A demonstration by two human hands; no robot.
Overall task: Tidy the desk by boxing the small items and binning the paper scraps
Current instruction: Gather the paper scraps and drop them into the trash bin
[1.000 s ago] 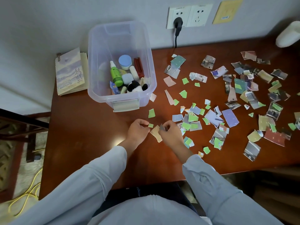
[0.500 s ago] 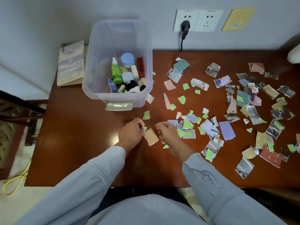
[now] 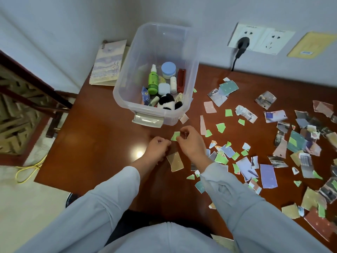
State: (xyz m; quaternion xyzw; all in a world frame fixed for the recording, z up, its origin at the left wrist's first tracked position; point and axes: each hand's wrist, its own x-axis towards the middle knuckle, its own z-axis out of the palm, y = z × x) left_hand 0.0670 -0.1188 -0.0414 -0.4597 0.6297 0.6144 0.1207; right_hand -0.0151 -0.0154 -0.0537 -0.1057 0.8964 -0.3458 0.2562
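Gathering paper scraps (image 3: 268,175) off desk (image 3: 102,147): right hand (image 3: 191,145) pinches green scrap (image 3: 175,135), left hand (image 3: 157,147) curled, contents unclear; next, lift and bin it

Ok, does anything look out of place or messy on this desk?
Yes: torn coloured paper scraps litter the right half of the brown wooden desk, unbinned. The small items sit in the clear plastic box; nothing looks spilled or broken.

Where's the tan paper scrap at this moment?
In the head view the tan paper scrap lies flat on the desk between the left hand and the right hand, just nearer the person than the green scrap at the right hand's fingertips.
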